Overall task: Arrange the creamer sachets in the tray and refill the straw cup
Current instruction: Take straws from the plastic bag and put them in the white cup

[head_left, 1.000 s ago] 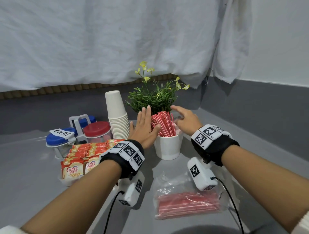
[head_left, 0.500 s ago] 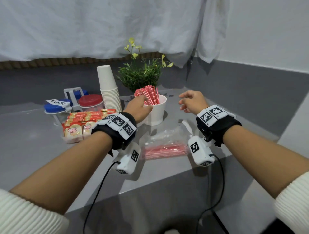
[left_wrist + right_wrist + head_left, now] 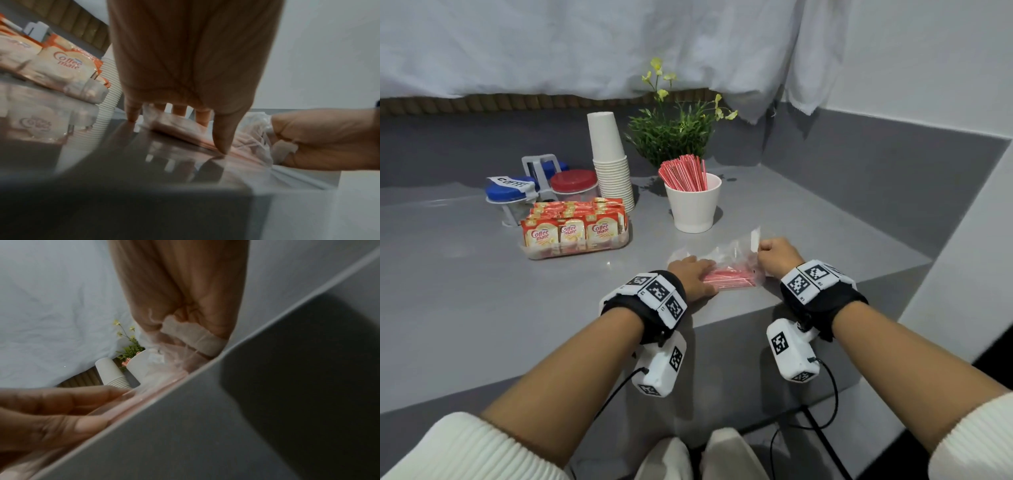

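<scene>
A clear plastic bag of red straws point(image 3: 732, 275) lies on the grey counter near its front edge. My left hand point(image 3: 705, 274) presses down on the bag's left end, fingers straight on the far side and thumb point(image 3: 222, 139) on the near side. My right hand point(image 3: 774, 251) is curled into a fist and grips the bag's loose open end point(image 3: 191, 337). Behind the bag stands the white straw cup point(image 3: 693, 209), with red straws fanned out of it. Left of the cup, the clear tray point(image 3: 578, 251) holds rows of upright Coffee-mate creamer sachets point(image 3: 571, 229).
A stack of white paper cups point(image 3: 611, 161) stands behind the tray, with a potted plant point(image 3: 674, 133) to its right. Lidded jars point(image 3: 573, 181) in a caddy sit at the back left. The counter drops off along the right and front edges.
Both hands left the straw cup and came back toward me to the bag. The left hand now presses the bag and the right hand has gripped its open end.
</scene>
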{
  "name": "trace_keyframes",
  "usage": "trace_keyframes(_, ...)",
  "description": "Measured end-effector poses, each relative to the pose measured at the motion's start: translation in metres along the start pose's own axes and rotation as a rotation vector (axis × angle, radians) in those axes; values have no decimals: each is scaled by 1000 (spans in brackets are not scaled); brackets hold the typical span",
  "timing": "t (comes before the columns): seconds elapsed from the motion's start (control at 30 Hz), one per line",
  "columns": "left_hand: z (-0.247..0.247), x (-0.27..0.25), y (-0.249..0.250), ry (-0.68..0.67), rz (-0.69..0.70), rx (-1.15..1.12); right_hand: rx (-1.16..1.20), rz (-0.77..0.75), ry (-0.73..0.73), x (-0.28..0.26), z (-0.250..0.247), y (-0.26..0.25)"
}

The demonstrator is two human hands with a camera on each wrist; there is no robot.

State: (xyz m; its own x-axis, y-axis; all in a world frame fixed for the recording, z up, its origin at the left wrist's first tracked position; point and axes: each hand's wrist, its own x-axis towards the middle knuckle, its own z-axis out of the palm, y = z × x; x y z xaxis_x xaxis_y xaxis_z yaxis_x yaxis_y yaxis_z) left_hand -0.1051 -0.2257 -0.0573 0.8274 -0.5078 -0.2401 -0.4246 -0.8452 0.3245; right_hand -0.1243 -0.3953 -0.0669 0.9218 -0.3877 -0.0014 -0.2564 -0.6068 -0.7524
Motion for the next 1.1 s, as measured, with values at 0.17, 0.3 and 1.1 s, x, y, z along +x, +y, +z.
trace_keyframes(0.17, 1, -5, 0, -7, 7, -10, -131, -61, -110, -10, 5, -6)
trace_keyframes(0.3, 6, -10, 0, 52, 17, 17, -387, -97, -177, -11, 8, -11)
trace_keyframes(1.1, 25, -49, -25, 361, -17, -332, 147, -143, -154, -48, 19, -9)
